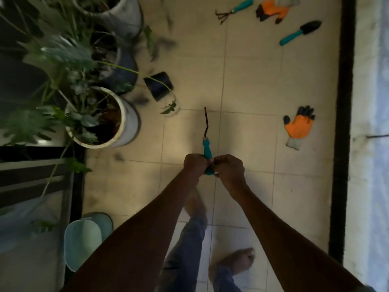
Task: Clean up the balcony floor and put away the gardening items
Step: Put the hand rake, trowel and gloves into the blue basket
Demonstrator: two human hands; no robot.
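A teal-handled hand tool [206, 147] with a thin dark blade edge-on points away from me above the tiled floor [242, 85]. My left hand [194, 165] is closed around its handle. My right hand [229, 170] pinches the handle's near end. On the floor lie a teal-handled rake [235, 8], a teal-handled trowel [301, 32], one orange and black glove [299, 126] at right and another orange glove [273, 10] at the far end.
White pots with plants [101, 121] line the left side, with a small black pot [159, 85] tipped beside them and dark soil patches around. A light green container [84, 239] stands near left. A black threshold strip [342, 123] bounds the right.
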